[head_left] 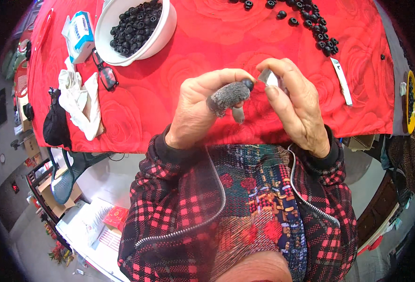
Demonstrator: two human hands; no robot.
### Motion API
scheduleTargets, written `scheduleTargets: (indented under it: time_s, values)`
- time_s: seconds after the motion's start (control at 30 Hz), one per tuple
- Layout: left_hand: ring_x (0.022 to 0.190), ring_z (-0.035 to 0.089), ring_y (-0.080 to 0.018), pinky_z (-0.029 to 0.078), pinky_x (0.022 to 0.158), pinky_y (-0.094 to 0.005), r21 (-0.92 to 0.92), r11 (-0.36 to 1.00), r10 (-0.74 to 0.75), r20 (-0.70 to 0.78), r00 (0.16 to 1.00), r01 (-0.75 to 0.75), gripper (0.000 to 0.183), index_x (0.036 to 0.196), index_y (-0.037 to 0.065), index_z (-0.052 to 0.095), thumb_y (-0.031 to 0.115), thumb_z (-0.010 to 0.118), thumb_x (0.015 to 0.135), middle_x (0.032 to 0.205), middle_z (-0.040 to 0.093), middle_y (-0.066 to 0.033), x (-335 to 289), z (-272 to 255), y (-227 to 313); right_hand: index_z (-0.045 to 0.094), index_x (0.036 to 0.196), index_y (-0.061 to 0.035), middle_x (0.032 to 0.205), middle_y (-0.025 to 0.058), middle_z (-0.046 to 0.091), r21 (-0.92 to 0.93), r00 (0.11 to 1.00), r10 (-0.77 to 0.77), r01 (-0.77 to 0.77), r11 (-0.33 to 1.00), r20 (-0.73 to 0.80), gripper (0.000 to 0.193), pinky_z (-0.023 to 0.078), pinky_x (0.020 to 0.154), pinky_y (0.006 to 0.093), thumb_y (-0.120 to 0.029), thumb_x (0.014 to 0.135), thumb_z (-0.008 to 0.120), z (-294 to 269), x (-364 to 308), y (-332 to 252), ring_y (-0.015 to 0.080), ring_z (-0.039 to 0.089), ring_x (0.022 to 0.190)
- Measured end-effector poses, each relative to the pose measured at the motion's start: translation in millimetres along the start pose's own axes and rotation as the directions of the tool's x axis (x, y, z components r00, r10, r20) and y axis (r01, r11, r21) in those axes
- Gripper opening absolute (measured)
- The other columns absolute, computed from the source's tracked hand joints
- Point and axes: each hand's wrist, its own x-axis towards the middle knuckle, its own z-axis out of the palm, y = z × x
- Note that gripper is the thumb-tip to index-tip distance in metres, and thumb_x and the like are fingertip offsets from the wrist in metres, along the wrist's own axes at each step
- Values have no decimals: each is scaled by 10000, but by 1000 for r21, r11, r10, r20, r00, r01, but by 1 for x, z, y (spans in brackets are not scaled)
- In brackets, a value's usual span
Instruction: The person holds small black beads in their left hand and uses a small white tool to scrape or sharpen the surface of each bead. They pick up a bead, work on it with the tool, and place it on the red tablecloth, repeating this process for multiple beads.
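My left hand (pixel 192 105) is closed above the near part of the red-covered table, pinching a small round black piece (pixel 248 84) at its fingertips. A fuzzy grey finger sleeve (pixel 228 97) wraps one of its fingers, and another finger below has a greyish cover too. Just to the right, my right hand (pixel 297 105) grips a small flat blade-like piece (pixel 265 76), grey at the tip and pale below, between thumb and fingers. Its edge points toward the black piece, with a narrow gap between them. The rest of what lies inside the right hand is hidden.
A white bowl (pixel 169 28) of black pieces stands at the back left, beside glasses (pixel 108 77), a blue-white packet (pixel 79 37) and white cloth (pixel 78 96). Loose black pieces (pixel 318 29) lie far right, near a white strip (pixel 341 82). A yellow-rimmed dish (pixel 413 122) sits off the right edge.
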Motion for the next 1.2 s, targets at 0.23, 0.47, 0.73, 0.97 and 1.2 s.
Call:
scheduleTargets:
  time_s: [0.23,0.47,0.73,0.97,1.2]
  values:
    - [659,601,-155,511,532,-264,4,1000,-31,-33,999,31,294,1111,-51,581,129,580,878,849,624,-92,0,0,1,570,989,2,802,148,564,-80,992,-123,121,989,-25,178,450,645,380,-97,840,568,6,6,11,326,562,745]
    - [724,599,-118,517,579,-241,8,998,-59,3,998,59,253,1111,-37,591,82,537,894,886,629,-61,1,-5,1,567,966,0,801,148,569,-94,989,-148,145,985,-16,161,448,637,383,-87,831,577,5,9,13,324,565,740]
    - [663,608,-155,510,521,-262,52,997,-48,-12,999,49,291,1109,-48,586,135,564,884,860,635,-93,4,-6,-2,566,956,3,796,147,575,-79,984,-176,176,981,10,150,452,633,383,-75,829,579,4,11,18,321,572,738]
    - [649,615,-175,510,490,-279,-21,997,-68,6,998,68,316,1109,-54,585,157,581,873,859,644,-108,4,-6,-3,568,944,8,794,147,579,3,986,-157,158,988,51,134,457,643,380,-68,834,574,2,13,21,319,580,745]
    - [644,614,-142,513,557,-246,-28,995,-97,15,995,97,265,1090,-47,596,127,566,892,885,626,-71,6,-7,-4,576,930,8,795,149,580,-3,984,-162,163,987,71,124,460,651,375,-79,841,577,1,14,26,318,583,746]
